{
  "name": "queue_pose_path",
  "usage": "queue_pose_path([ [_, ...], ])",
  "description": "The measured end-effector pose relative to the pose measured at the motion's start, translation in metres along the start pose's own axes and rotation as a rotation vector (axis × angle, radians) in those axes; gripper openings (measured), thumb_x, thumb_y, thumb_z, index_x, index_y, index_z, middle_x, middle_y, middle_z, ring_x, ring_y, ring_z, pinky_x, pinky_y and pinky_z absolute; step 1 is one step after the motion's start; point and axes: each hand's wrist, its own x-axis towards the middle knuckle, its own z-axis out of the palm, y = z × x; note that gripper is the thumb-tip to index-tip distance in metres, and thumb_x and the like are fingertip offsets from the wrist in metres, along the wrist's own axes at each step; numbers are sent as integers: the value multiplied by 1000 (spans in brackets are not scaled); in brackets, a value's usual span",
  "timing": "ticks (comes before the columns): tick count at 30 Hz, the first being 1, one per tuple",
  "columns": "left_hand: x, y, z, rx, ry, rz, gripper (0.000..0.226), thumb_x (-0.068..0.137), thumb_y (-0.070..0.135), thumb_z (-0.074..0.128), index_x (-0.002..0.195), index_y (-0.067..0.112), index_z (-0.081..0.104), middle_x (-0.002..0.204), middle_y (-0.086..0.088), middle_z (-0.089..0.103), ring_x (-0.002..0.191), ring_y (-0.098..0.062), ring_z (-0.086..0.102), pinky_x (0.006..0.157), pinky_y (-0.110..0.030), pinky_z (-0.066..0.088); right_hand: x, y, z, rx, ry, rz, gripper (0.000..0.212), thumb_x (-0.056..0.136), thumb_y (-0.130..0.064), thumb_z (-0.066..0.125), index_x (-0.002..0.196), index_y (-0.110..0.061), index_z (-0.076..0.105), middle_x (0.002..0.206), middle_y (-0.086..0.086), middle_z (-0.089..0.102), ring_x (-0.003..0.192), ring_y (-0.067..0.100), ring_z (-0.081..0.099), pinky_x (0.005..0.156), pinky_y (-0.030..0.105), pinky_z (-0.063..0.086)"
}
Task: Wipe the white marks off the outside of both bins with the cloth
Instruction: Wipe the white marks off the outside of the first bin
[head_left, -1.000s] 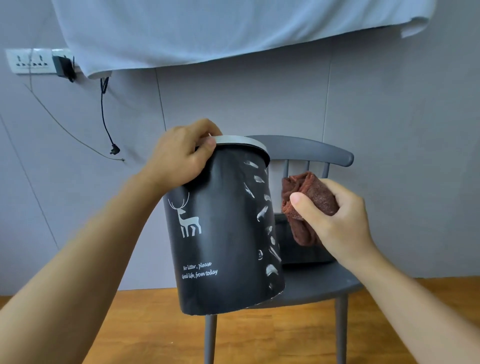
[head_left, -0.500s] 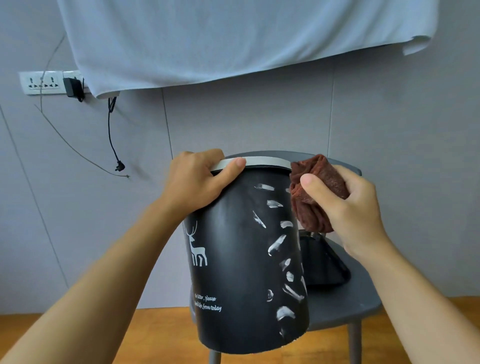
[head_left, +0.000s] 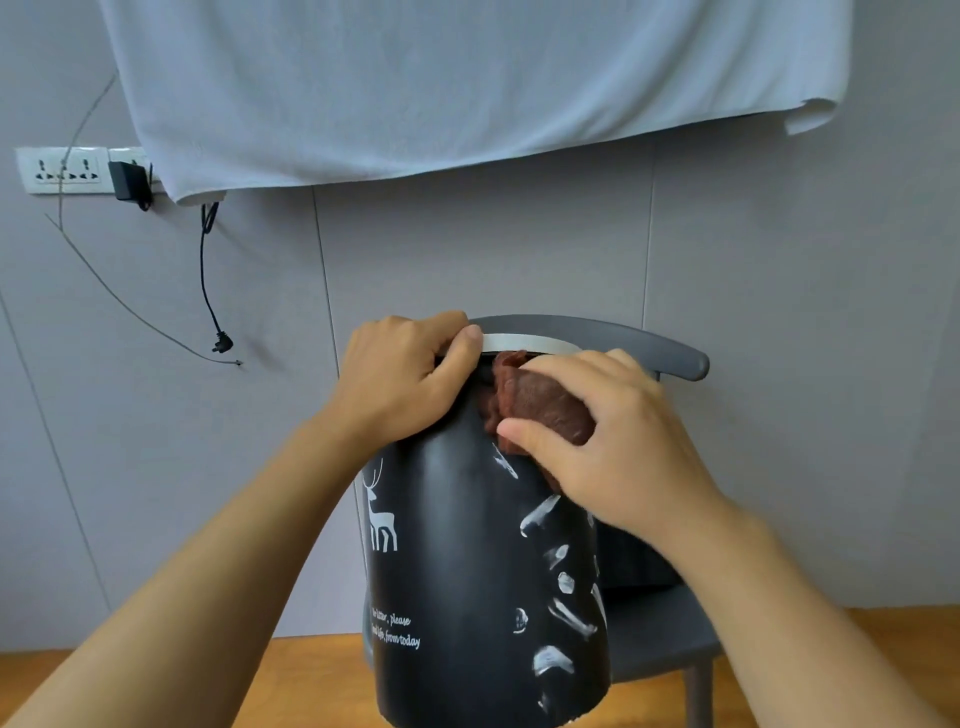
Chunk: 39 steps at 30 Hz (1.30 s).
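Black bin (head_left: 467, 561) held up in mid-frame, in front of a grey chair (head_left: 654, 639), printed with a white deer at its 9 o'clock side and two lines of small white script lower down. Pale grey rim band (head_left: 524, 343) round the top; inside of the bin not visible. White marks (head_left: 540, 514) scattered down the wall toward 3 o'clock, from just under the cloth to the bottom edge, smeared strokes and blobs. A second dark bin (head_left: 634, 561) standing on the chair seat behind, at 3 o'clock of the held one, mostly hidden by the right forearm; contents cannot be told.

Left hand (head_left: 400, 379) curled over the rim at 11 o'clock, thumb lying along the rim band, fingers wrapped over the edge and gripping the bin. Right hand (head_left: 602, 441) clamped round a bunched brown cloth (head_left: 535, 400), thumb at the lower edge, fingers folded over the top, pressing the cloth against the upper wall of the bin just under the rim at 1 o'clock.

Beyond, at 12 o'clock, a pale sheet (head_left: 467, 88) hung on the grey wall; at 10 o'clock a socket strip (head_left: 65, 170) with a black plug and a dangling cable (head_left: 205, 280). Wooden floor (head_left: 311, 686) along 6 o'clock.
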Motion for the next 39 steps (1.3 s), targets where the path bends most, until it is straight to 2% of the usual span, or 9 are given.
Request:
queue_pose_path([
  [3,-2,1,0,-34,55,6,44,94,45,38,67,12,47,48,0,37,49,-25,40,52,-38,36,-5,-3,11,-131,3,-53,51,93,-58,57,126,-20,68,114,-5,64,105,20,52,85,30,46],
  [8,-2,8,3,-41,99,14,45,94,44,39,64,12,48,47,0,35,46,-24,37,49,-40,38,-6,-10,12,-167,6,9,50,94,-53,49,125,-18,67,112,-2,61,105,21,51,80,32,48],
  [13,-1,6,3,-28,94,-5,46,94,45,37,63,12,43,48,-1,34,47,-25,36,49,-40,37,-10,-8,0,-83,-167,-75,37,87,-51,56,112,-26,69,97,-12,57,94,17,54,77,40,54],
  [19,-5,12,1,-40,114,46,42,96,41,40,62,16,37,46,-1,32,45,-25,33,46,-39,35,-2,1,-5,-46,35,42,32,89,-42,67,115,-24,73,101,-10,63,98,20,57,84,40,52],
  [24,-5,8,-1,-42,113,28,41,97,41,39,62,18,40,46,1,33,45,-23,35,47,-41,37,-15,-1,-6,-28,-173,-105,27,85,-46,65,103,-28,73,92,-13,59,90,16,56,75,41,54],
  [26,-6,8,-2,-37,112,27,41,97,42,38,62,19,40,46,2,32,44,-21,34,47,-40,37,-14,0,-6,-24,-125,-84,28,85,-48,64,103,-28,74,91,-14,59,90,16,56,76,41,54],
  [31,-7,11,-2,-35,115,42,40,96,41,40,62,20,36,46,0,31,45,-25,33,46,-38,36,-5,6,-3,-42,72,80,30,90,-44,69,115,-28,75,97,-12,61,96,20,56,84,41,52],
  [36,-6,12,-3,-41,115,77,39,99,35,45,63,21,39,46,2,32,44,-22,33,46,-40,36,-2,4,-8,-60,-85,-34,47,89,-60,59,125,-32,71,104,-14,58,102,15,51,87,37,50],
  [39,-6,13,-1,-28,104,91,39,100,35,47,64,21,39,46,3,32,44,-22,34,46,-39,36,5,4,-14,-54,-117,-38,46,88,-57,64,126,-31,71,103,-12,58,102,16,52,88,41,51],
])
